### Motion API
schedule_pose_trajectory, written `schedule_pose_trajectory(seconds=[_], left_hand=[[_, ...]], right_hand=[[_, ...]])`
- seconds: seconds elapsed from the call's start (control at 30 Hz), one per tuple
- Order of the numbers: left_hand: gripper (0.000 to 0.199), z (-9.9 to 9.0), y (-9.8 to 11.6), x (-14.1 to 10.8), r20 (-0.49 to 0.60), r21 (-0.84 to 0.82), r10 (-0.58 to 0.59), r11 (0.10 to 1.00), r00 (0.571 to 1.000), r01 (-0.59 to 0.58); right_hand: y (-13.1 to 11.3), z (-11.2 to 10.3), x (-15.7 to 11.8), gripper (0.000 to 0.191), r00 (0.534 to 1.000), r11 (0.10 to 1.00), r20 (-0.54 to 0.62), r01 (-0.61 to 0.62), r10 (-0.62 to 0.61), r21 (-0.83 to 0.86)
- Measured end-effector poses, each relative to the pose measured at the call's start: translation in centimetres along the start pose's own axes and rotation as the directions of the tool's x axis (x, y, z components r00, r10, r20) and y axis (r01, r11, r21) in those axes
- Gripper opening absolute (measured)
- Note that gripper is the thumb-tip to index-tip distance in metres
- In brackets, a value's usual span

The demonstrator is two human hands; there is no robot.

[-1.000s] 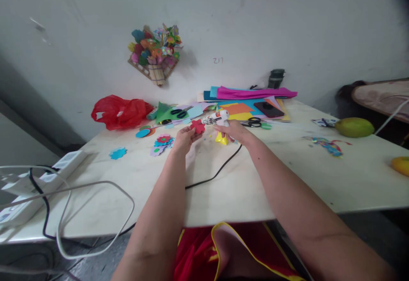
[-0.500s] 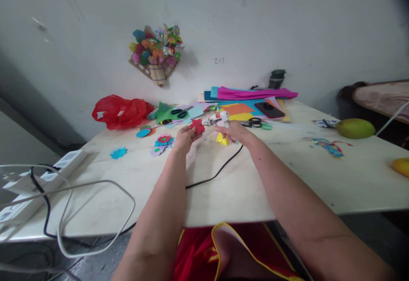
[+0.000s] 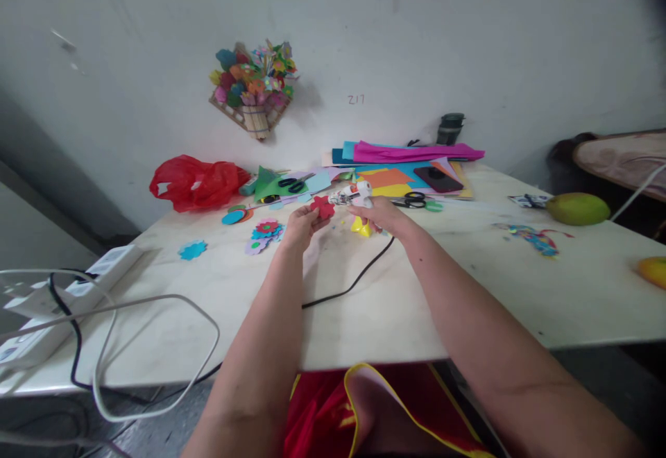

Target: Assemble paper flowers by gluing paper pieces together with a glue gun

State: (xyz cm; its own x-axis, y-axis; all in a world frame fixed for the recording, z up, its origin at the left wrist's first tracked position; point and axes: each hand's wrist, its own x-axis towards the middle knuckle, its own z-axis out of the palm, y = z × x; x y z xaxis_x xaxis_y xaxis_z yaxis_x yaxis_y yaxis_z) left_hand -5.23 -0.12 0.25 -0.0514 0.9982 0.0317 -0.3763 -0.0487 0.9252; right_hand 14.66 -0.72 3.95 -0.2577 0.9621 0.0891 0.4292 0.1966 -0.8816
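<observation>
On your left hand, the fingers pinch a flat red flower-shaped cutout above the pale counter; on your right hand, the fingers curl round a white glue gun, its tip just beside the cutout. Layered multicoloured flowers lie further left.

The flower cutout is showing solid red. Right of it, the glue gun is displaying white with an orange-red patch. Left of the flower cutout, the plastic bag is showing translucent red, and the pile of petalled shapes is combining red, blue and lilac with green centres. Behind and right of it, the long sheet is displaying magenta. Far right of it, the oval fruit is showing yellowish green. In front of it, the cloth is presenting deep red with yellow edging.
</observation>
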Motion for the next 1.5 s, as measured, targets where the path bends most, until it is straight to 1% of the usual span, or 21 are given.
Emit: schedule_pose_trajectory(seconds=[0.23,0.37,0.47,0.67,0.87,1.0,1.27,1.4,1.5], left_hand=[[0.005,0.09,0.12,-0.08,-0.037,-0.040,0.024,0.999,0.999,-0.025],[0.004,0.05,0.15,-0.09,-0.040,-0.062,0.028,0.998,0.999,-0.031],[0.003,0.03,0.16,-0.08,-0.038,-0.057,0.026,0.998,0.999,-0.028],[0.004,-0.02,0.10,0.02,-0.039,-0.043,0.022,0.999,0.999,-0.024],[0.007,-0.03,0.06,0.02,-0.038,-0.035,0.034,0.999,0.999,-0.036],[0.006,-0.01,0.11,-0.03,-0.022,-0.002,0.007,1.000,1.000,-0.007],[0.008,-0.05,0.18,-0.15,-0.005,0.020,-0.012,1.000,1.000,0.013],[0.006,0.05,0.30,-0.29,-0.036,0.006,0.027,1.000,0.999,-0.026],[0.005,0.10,0.29,-0.30,-0.052,-0.002,0.029,1.000,0.998,-0.029]], right_hand=[[0.13,-0.18,0.19,0.036,1.000,0.999,0.020,-0.008,0.009,-0.045],[0.36,-0.16,0.32,0.036,0.999,0.999,0.034,0.025,-0.024,-0.046],[0.45,-0.14,0.33,0.037,0.998,0.998,0.043,0.041,-0.039,-0.051],[0.41,-0.17,0.39,0.037,0.999,0.998,0.038,0.029,-0.027,-0.055],[0.57,-0.23,0.55,0.039,1.000,0.997,0.006,0.027,-0.027,-0.065],[0.57,-0.19,0.50,0.037,0.999,0.998,-0.003,0.038,-0.038,-0.054],[0.62,-0.07,0.53,0.037,0.998,0.997,0.033,0.058,-0.056,-0.050],[0.67,-0.19,0.54,0.039,0.998,0.997,0.042,0.053,-0.050,-0.056],[0.63,-0.31,0.52,0.039,0.999,0.998,0.033,0.038,-0.036,-0.057]])
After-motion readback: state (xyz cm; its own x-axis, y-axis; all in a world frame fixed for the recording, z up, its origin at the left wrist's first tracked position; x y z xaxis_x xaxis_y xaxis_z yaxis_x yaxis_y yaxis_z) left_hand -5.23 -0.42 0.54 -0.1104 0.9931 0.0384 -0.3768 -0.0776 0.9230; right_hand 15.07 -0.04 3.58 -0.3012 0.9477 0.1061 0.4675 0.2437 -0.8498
